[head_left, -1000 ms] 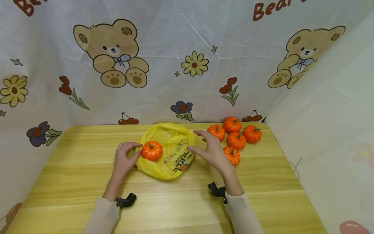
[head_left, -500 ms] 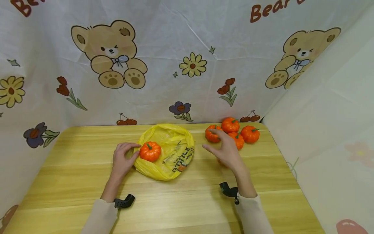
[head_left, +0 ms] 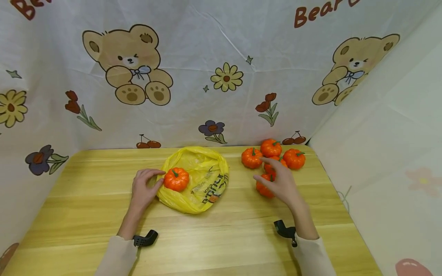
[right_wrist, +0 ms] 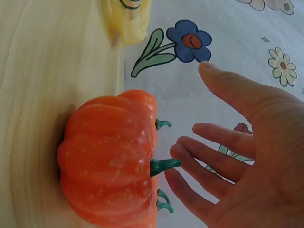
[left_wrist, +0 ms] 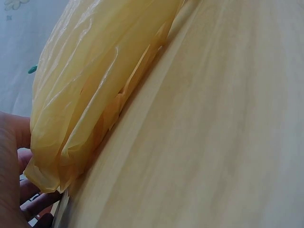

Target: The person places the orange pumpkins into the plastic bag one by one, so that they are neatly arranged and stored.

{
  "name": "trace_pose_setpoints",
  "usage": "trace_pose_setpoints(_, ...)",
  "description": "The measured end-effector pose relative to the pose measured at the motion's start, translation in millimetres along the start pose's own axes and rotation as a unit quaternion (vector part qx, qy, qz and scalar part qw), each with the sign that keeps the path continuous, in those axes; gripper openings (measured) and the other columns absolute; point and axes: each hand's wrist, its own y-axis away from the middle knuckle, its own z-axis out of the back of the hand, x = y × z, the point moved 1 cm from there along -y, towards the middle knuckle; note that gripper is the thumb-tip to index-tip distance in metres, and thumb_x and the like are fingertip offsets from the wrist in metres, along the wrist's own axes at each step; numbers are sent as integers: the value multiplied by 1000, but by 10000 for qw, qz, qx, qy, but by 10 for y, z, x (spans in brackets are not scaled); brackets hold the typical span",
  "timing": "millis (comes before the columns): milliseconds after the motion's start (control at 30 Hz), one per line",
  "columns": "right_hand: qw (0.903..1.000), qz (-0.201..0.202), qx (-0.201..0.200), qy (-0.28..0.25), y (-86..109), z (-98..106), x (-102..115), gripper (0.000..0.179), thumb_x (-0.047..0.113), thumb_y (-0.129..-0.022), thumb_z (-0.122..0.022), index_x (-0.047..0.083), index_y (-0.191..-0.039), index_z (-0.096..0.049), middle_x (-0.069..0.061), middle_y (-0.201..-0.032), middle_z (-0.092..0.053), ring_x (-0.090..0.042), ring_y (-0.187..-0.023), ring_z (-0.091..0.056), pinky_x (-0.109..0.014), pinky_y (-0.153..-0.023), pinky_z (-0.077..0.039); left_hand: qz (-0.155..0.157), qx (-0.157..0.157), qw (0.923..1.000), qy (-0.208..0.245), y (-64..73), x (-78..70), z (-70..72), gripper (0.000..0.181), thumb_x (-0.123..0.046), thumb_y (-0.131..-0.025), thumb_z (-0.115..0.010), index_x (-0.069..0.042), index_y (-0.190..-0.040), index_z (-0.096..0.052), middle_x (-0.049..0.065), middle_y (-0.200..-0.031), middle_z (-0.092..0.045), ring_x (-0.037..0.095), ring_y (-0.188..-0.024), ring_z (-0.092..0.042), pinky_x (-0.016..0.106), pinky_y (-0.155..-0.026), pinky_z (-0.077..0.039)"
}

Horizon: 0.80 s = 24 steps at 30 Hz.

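Note:
A yellow plastic bag (head_left: 184,203) lies spread on the table with its mouth facing up. Inside its left part sits a small orange pumpkin (head_left: 176,179) with a green stem. My left hand (head_left: 142,188) holds the bag's left rim between thumb and fingers; the left wrist view has the bag's crinkled side (left_wrist: 90,99) against those fingers. To the right, my right hand (head_left: 286,186) hovers over the nearest pumpkin (head_left: 263,188) of a group, partly covering it. In the right wrist view its fingers are spread above a pumpkin (right_wrist: 107,161), apart from the stem, holding nothing.
Several more pumpkins cluster at the table's back right, among them a left one (head_left: 251,158), a rear one (head_left: 271,148) and a right one (head_left: 294,158). Behind the wooden table (head_left: 207,245) hangs a printed cloth (head_left: 186,50); a pale cloth wall (head_left: 373,153) stands at right.
My right hand has moved right, from the bag's right rim to above the nearest pumpkin. My left hand stays at the bag's left rim. The head view has shifted slightly.

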Motion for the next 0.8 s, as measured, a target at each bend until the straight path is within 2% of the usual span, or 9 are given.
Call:
trace_pose_setpoints(200, 9996, -109, 184, -166, 24, 22, -82, 65, 29, -88, -87, 3, -143, -62, -17, -140, -67, -39, -126, -64, -58, -104, -51, 32, 9, 10000, 67, 0, 4, 8, 22, 2, -87, -79, -2, -108, -79, 21, -114, -75, 35, -116, -53, 49, -103, -33)
trace_pose_setpoints(367, 9993, -98, 333, -161, 23, 18, -137, 64, 30, -86, -89, 3, -139, -64, -19, -134, -70, -40, -118, -68, -56, -98, -55, 45, 0, 10000, 63, -5, 2, 1, 22, 2, -87, -79, -3, -108, -79, 20, -115, -75, 34, -116, -53, 48, -103, -33)
trace_pose_setpoints(433, 9990, -66, 440, -108, 20, 14, -153, 63, 29, -86, -89, 2, -138, -65, -20, -132, -70, -40, -118, -68, -56, -100, -54, 48, -8, 10000, 72, -8, -2, -1, 21, 2, -87, -79, -3, -108, -79, 20, -116, -75, 35, -116, -53, 48, -103, -33)
trace_pose_setpoints(600, 9960, -194, 866, -130, 39, 2, -179, 64, 26, -84, -91, 2, -138, -65, -20, -135, -70, -39, -126, -64, -57, -109, -48, 92, 36, 9999, 70, -10, -2, -2, 21, 2, -87, -78, -4, -108, -79, 20, -116, -74, 35, -117, -53, 50, -103, -33)
trace_pose_setpoints(800, 9893, -371, 1386, -247, 79, -18, -223, 69, 24, -84, -91, 5, -143, -62, -17, -139, -68, -39, -131, -60, -59, -112, -44, 121, 60, 9999, 51, 7, 6, 1, 22, 2, -87, -79, -4, -109, -79, 20, -117, -74, 35, -117, -52, 51, -104, -33)
